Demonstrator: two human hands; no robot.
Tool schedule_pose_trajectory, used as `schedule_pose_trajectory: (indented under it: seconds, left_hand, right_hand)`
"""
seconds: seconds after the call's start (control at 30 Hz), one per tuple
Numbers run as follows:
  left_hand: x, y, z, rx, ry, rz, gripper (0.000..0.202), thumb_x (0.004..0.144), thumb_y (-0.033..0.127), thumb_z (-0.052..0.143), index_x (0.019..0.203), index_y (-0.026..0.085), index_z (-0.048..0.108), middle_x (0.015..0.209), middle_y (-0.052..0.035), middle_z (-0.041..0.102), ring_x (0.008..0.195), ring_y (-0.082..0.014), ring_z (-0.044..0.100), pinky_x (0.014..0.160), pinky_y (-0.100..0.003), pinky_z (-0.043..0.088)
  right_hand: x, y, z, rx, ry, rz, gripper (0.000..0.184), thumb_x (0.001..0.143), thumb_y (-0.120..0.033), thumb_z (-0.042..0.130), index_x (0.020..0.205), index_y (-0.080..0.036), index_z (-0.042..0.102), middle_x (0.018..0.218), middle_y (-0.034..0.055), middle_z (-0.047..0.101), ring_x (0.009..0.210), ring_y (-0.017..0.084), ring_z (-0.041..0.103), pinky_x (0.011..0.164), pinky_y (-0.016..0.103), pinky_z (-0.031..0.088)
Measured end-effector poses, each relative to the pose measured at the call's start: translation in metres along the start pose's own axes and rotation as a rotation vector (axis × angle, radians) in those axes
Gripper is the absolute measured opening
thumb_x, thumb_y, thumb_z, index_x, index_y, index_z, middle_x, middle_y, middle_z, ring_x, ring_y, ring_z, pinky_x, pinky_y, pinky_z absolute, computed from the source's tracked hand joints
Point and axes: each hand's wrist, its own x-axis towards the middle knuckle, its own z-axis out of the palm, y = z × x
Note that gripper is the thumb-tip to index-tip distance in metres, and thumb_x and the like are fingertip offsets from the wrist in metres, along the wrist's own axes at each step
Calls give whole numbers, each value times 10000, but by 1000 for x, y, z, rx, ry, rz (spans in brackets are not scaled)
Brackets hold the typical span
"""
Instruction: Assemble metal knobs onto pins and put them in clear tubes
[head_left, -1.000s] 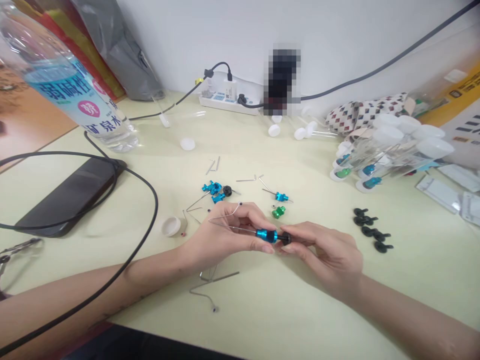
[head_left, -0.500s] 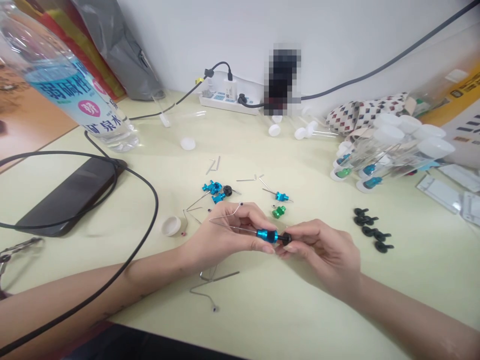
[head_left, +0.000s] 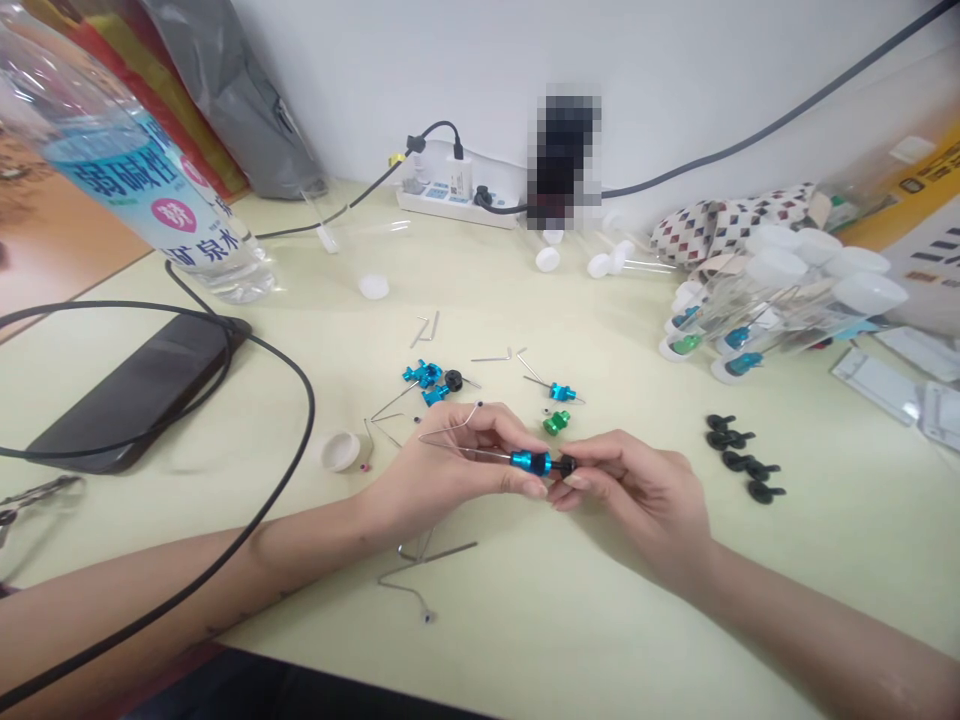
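Observation:
My left hand [head_left: 457, 470] pinches a small blue metal sleeve [head_left: 531, 462] threaded on a thin bent wire [head_left: 457, 425] that runs back over my fingers. My right hand [head_left: 637, 495] meets it from the right, thumb and forefinger closed on a small black knob [head_left: 568, 464] at the sleeve's end. Both hands hover just above the pale green table [head_left: 525, 600]. Just beyond my fingers lie a green fitting [head_left: 556, 423], a blue fitting on a wire [head_left: 561, 392] and a cluster of blue parts [head_left: 427, 380].
Several black knobs [head_left: 739, 460] lie to the right, clear tubes with white caps [head_left: 787, 300] behind them. Loose bent wires [head_left: 420, 570] sit near my left wrist, a white cap [head_left: 341, 450] beside it. A phone [head_left: 127, 390], black cable [head_left: 285, 440], water bottle [head_left: 135, 170] and power strip [head_left: 457, 200] occupy left and back.
Both hands, still together on the blue sleeve and black knob, have shifted slightly up and left; my right fingers have turned a little on the knob.

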Motion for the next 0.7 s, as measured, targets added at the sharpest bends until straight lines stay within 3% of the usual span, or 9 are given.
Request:
schedule_pose_trajectory:
  seconds: [0.3, 0.53, 0.7]
  left_hand:
    - [2, -3, -3, 9, 32, 23, 196, 625, 115, 786, 792, 157, 693, 798, -1, 713, 776, -119, 674, 733, -193, 542]
    - [-1, 1, 0, -11, 17, 46, 194, 610, 72, 780, 776, 147, 713, 787, 4, 695, 760, -107, 662, 700, -168, 538]
    - [-1, -1, 0, -5, -5, 50, 211, 614, 73, 778, 798, 159, 721, 800, 10, 681, 769, -109, 665, 720, -175, 545]
  right_hand:
    - [-2, 6, -1, -42, -24, 73, 275, 841, -135, 589, 1104, -206, 557, 898, 40, 690, 786, 150, 694, 733, 294, 612]
    - [-4, 4, -2, -26, -41, 54, 272, 866, -115, 543, 1117, -218, 561, 879, 21, 699, 745, 136, 698, 698, 276, 615]
    - [-3, 2, -1, 30, -45, 130, 224, 874, -147, 544, 1087, -212, 573, 846, 19, 697, 726, 134, 698, 688, 277, 621]
